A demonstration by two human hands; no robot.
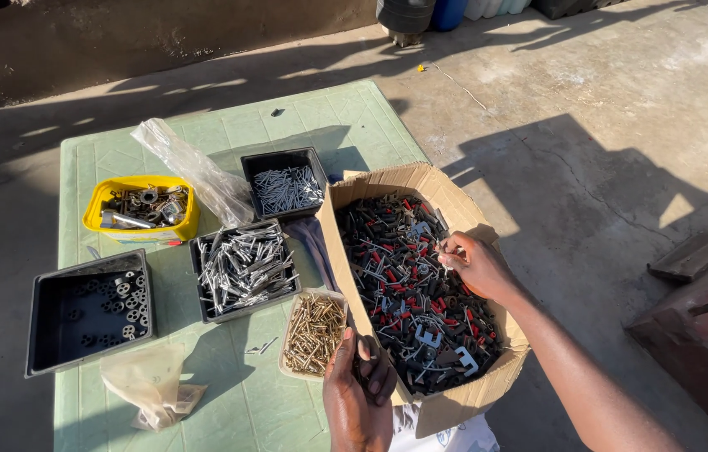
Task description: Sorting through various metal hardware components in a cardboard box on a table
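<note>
two hands work at the cardboard box of mixed black and red fasteners on the green bench; right hand fingers pinch one small piece, left hand cups several; advise lifting single pieces, keeping gathered ones low over the box

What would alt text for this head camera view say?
A person's right hand picks through a cardboard box of black and red hardware, while the left hand holds small pieces beside trays of screws on a green table.
</note>
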